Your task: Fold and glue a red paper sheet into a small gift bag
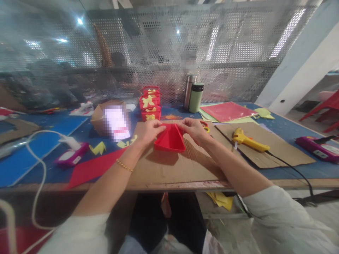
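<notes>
A folded red box (pixel 171 141), open toward me, is held up over the brown cardboard sheet (pixel 148 173). My left hand (pixel 151 131) pinches its far left edge between thumb and fingers. Gripping the far right edge is my right hand (pixel 194 129), its fingers closed too. Red-handled scissors (pixel 205 125) lie partly hidden behind my right hand. A flat red sheet (pixel 95 168) rests left of the cardboard, partly under my left forearm. Behind the box stand several finished-looking red boxes (pixel 150 102) with handles and yellow cut-outs.
A yellow glue gun (pixel 249 140) lies on another cardboard piece (pixel 288 155) at right, its black cord trailing off the edge. Purple power strips (pixel 72 155) sit at both sides. A lit phone (pixel 116 121), a green flask (pixel 196 98) and coloured sheets (pixel 230 111) stand or lie farther back.
</notes>
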`<act>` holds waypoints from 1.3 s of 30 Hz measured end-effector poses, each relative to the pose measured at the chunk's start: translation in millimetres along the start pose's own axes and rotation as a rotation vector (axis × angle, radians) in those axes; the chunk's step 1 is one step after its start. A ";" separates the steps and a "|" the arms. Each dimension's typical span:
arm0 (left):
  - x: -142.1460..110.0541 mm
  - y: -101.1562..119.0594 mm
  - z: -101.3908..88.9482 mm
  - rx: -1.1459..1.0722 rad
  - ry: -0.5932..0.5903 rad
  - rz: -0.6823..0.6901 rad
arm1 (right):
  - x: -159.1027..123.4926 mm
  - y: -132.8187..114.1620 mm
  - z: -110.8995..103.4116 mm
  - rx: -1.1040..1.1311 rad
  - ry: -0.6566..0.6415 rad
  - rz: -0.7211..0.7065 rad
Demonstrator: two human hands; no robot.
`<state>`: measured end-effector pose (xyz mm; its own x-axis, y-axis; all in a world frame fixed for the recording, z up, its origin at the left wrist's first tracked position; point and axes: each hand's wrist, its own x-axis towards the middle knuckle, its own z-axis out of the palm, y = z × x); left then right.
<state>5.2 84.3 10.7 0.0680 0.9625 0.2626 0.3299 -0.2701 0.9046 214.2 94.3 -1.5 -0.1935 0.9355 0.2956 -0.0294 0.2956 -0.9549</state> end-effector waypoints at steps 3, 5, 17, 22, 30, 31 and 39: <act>-4.8 6.6 -0.2 0.146 0.007 0.030 | 1.6 4.1 0.1 -0.030 0.013 -0.001; -7.3 11.1 -0.4 0.190 0.008 0.040 | 2.1 5.8 -0.6 -0.040 0.013 0.005; -2.5 1.6 6.1 0.112 -0.105 0.055 | -7.7 -5.5 3.7 -0.036 -0.128 0.045; -2.8 1.5 6.3 0.134 -0.153 0.078 | -9.7 -4.5 3.3 -0.049 -0.163 0.088; -2.9 2.2 6.2 0.117 -0.162 0.120 | -7.3 -3.6 0.0 0.039 -0.126 0.184; -4.1 3.8 6.2 0.115 -0.161 0.114 | -7.2 -3.6 -0.4 0.045 -0.131 0.197; -3.6 3.1 5.6 0.132 -0.202 0.127 | -8.1 -5.1 0.3 0.043 -0.170 0.204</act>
<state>11.2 80.1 10.7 0.2992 0.9100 0.2868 0.4256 -0.3964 0.8135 215.7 85.1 1.0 -0.3615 0.9279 0.0914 -0.0141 0.0926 -0.9956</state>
